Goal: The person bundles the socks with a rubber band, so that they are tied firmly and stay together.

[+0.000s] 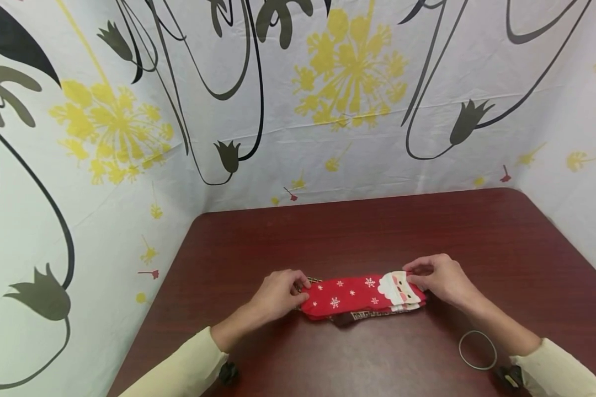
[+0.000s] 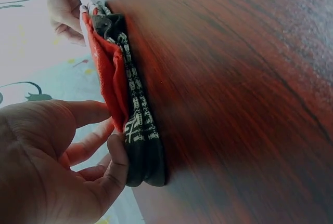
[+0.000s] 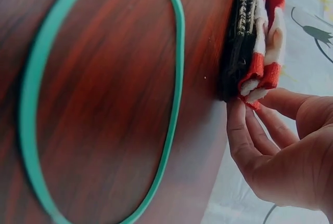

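While hands (image 1: 280, 295) (image 1: 443, 282) pinch the ends, snowflaked red socks (image 1: 352, 293) (Santa-faced), dark socks (image 2: 145, 161) beneath

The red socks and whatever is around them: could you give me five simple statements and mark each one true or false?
1. The red socks lie on top of dark patterned socks. True.
2. The green band is wrapped round the socks. False: it lies apart from them on the table.
3. The right hand is at the end with the Santa face. True.
4. The left hand is well away from the socks. False: its fingers touch their other end.
5. The snowflakes are yellow. False: they are white.
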### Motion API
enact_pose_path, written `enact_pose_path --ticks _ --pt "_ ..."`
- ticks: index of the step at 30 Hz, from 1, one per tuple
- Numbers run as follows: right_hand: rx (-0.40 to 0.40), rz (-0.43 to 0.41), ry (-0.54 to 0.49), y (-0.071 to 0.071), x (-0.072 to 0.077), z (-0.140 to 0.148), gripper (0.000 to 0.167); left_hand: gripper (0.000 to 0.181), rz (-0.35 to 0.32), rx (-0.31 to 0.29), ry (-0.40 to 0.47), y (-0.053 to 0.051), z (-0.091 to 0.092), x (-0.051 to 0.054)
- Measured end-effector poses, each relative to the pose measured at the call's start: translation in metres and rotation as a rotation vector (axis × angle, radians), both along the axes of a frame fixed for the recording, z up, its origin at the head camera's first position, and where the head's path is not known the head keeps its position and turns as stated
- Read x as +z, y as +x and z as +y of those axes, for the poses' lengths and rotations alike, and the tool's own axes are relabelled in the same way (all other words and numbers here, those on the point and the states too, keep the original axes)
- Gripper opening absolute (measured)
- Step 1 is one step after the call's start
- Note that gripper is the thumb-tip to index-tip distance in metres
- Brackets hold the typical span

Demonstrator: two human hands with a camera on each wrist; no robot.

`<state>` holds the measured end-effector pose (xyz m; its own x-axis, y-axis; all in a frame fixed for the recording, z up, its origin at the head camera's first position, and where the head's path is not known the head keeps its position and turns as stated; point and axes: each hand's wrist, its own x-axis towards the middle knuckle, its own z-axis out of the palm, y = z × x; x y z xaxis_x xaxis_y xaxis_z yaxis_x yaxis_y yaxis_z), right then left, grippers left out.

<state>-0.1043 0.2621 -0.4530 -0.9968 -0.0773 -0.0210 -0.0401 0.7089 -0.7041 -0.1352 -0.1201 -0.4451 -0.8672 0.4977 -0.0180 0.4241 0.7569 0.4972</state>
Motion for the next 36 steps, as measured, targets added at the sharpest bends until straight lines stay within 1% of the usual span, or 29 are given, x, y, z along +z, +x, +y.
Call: enact_pose_path --ticks 6,9,12,15,17,20,24,27,30,34,36 --pt "0.018 0.031 0.021 0.002 -0.002 0.0 0.024 0.011 0.014 -0.009 -0.007 -0.004 0.002 -0.004" --pt "0.029 0.036 0.018 0.002 -0.003 0.002 0.026 0.012 0.026 -0.015 -0.007 -0.006 0.002 -0.005" --pt "0.044 0.03 0.004 0.003 -0.003 0.005 0.031 0.01 0.046 -0.015 -0.02 -0.007 0.004 -0.002" --pt "0.064 0.034 -0.033 0.005 -0.002 0.011 0.038 0.008 0.081 -0.018 -0.026 -0.01 0.008 0.002" --pt "0.07 0.035 -0.058 0.007 -0.001 0.017 0.044 0.015 0.095 -0.014 -0.028 -0.013 0.012 0.006" --pt "0.074 0.042 -0.089 0.01 0.002 0.028 0.049 0.031 0.12 -0.019 -0.028 -0.016 0.02 0.011" --pt "0.073 0.027 -0.137 0.016 0.006 0.045 0.054 0.057 0.13 -0.062 0.007 -0.018 0.035 0.017" --pt "0.092 0.009 -0.2 0.022 0.006 0.059 0.057 0.075 0.108 -0.103 0.065 -0.016 0.048 0.019" --pt "0.108 -0.013 -0.281 0.029 0.002 0.073 0.055 0.088 0.064 -0.132 0.121 -0.013 0.062 0.019" --pt "0.135 -0.051 -0.353 0.041 -0.003 0.09 0.052 0.095 -0.017 -0.163 0.2 -0.008 0.079 0.014" --pt "0.162 -0.059 -0.356 0.046 -0.005 0.097 0.052 0.096 -0.059 -0.182 0.246 -0.006 0.085 0.011"
